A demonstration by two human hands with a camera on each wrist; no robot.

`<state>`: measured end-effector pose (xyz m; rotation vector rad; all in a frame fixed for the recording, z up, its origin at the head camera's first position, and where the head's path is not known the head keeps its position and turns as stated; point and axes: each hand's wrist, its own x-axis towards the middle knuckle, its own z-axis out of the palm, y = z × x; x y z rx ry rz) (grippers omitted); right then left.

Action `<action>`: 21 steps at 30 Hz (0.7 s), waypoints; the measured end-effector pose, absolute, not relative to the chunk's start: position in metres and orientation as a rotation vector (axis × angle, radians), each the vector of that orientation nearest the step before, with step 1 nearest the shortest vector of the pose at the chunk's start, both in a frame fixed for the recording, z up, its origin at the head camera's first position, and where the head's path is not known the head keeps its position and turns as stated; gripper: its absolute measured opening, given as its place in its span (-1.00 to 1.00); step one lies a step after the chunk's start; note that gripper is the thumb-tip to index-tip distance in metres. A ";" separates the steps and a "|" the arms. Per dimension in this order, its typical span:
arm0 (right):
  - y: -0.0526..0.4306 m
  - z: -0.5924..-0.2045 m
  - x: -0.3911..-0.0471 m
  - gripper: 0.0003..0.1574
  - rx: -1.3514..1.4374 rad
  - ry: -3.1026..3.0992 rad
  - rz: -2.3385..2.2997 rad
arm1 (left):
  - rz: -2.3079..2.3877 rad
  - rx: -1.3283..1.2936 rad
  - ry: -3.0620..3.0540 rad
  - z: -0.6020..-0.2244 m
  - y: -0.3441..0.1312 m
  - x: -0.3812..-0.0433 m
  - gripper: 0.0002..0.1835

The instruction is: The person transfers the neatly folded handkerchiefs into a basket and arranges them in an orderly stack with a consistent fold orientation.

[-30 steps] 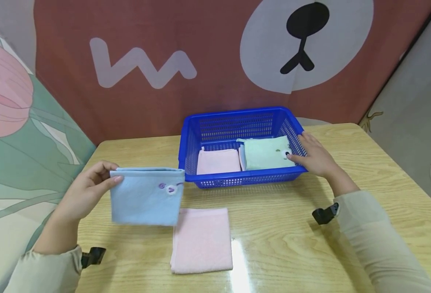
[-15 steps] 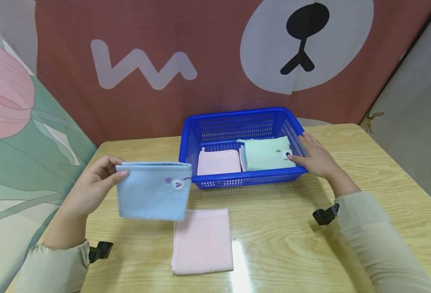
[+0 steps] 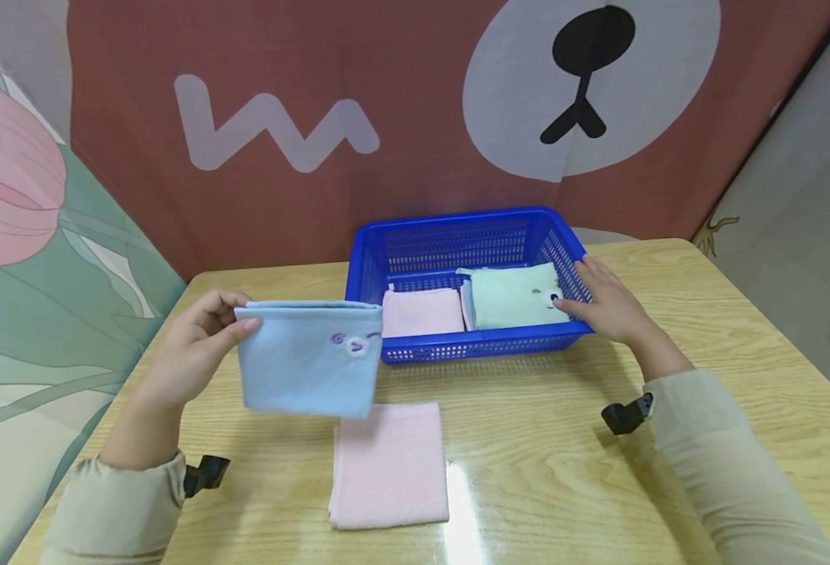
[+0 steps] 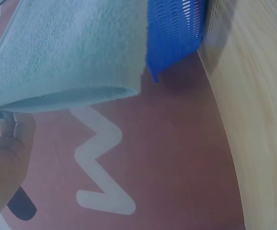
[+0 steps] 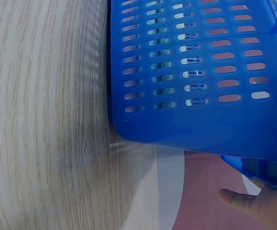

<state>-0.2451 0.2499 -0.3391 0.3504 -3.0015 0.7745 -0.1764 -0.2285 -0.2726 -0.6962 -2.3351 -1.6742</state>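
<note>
My left hand (image 3: 185, 353) pinches the upper left corner of a folded light blue towel (image 3: 302, 373) with an embroidered animal face. The towel hangs above the table, in front of the basket's left end. In the left wrist view, its folded edge droops open beside the fingers (image 4: 21, 129). Beneath and to the right, a folded pink towel (image 3: 394, 479) lies flat on the table. My right hand (image 3: 609, 302) holds the right rim of a blue plastic basket (image 3: 471, 345), its thumb over the rim. In the right wrist view, only part of that hand (image 5: 268, 206) shows.
Inside the basket, a folded pink towel (image 3: 422, 312) lies left and a green towel (image 3: 510, 294) with an animal face lies right. A thin blue edge shows between them. The wooden table (image 3: 563, 463) meets a printed cloth backdrop (image 3: 281, 212) behind the basket.
My left hand has carried the light blue towel to the right and slightly up, closer to the basket. The right hand, the basket and the pink towel on the table have stayed put.
</note>
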 end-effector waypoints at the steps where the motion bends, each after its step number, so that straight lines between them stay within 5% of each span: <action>1: 0.250 -0.339 -0.245 0.02 0.351 -3.002 0.774 | -1.682 -0.696 -2.328 -0.272 -0.228 -0.177 -0.80; 21: 0.251 -0.340 -0.246 0.01 0.341 -3.001 0.780 | -1.866 -0.770 -2.107 -0.266 -0.214 -0.186 -0.76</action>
